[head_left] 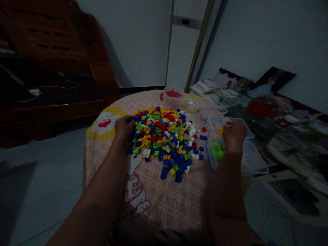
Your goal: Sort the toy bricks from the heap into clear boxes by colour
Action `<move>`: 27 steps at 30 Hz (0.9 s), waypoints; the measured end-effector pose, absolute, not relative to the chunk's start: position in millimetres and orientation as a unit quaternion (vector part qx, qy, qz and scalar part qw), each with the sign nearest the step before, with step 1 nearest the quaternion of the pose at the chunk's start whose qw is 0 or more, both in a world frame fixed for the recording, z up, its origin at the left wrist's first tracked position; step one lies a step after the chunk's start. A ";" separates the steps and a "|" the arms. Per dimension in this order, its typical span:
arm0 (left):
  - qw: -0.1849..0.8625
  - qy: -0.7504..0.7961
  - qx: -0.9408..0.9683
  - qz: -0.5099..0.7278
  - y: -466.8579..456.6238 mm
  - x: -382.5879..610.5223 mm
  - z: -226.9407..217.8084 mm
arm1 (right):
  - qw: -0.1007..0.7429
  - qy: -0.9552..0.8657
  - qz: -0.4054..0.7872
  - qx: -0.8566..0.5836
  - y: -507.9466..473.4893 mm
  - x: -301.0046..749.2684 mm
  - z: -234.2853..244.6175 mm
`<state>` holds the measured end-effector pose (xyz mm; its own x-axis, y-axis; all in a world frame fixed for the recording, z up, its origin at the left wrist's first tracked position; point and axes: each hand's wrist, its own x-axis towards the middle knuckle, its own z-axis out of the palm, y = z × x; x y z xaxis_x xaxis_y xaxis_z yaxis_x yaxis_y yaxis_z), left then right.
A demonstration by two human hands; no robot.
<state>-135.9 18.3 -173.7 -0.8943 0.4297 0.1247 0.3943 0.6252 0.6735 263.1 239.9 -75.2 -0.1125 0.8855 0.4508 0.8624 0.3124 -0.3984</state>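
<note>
A heap of small plastic bricks [164, 140] in blue, yellow, red, green and white lies on a round table with a pink patterned cloth [159, 198]. My left hand [123, 128] rests at the heap's left edge, fingers curled into the bricks; what they hold is hidden. My right hand [233, 135] hovers over two clear plastic boxes, fingers curled downward. The near box [212, 160] holds green bricks, the far box [214, 121] yellow ones. Whether the right hand holds a brick is hidden.
More clear tubs stand behind the heap: a round one with a red base [173, 96] and one with white bricks [191, 104]. A glass table [269, 119] cluttered with papers and containers is at right. A dark wooden bench [51, 85] stands at left.
</note>
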 end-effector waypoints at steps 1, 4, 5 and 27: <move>0.025 0.901 0.229 0.368 18.2 -135.2 -173.4 | 0.320 -0.752 0.029 -0.575 238.6 261.1 -74.2; 0.030 0.902 0.225 0.367 17.7 -132.9 -171.4 | 0.317 -0.791 0.083 -0.516 227.9 242.9 -71.5; 0.031 0.902 0.224 0.368 17.5 -132.2 -170.5 | 0.305 -0.808 0.099 -0.494 222.3 233.8 -71.0; 0.047 0.895 0.216 0.387 17.6 -129.9 -167.5 | 0.005 -0.935 0.072 -0.348 168.4 154.0 -109.0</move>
<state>-129.9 17.6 -167.5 -0.9025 0.4227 0.0821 0.3494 0.6073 0.7135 154.0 168.4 -109.0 -0.7580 0.6510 -0.0407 0.6495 0.7477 -0.1381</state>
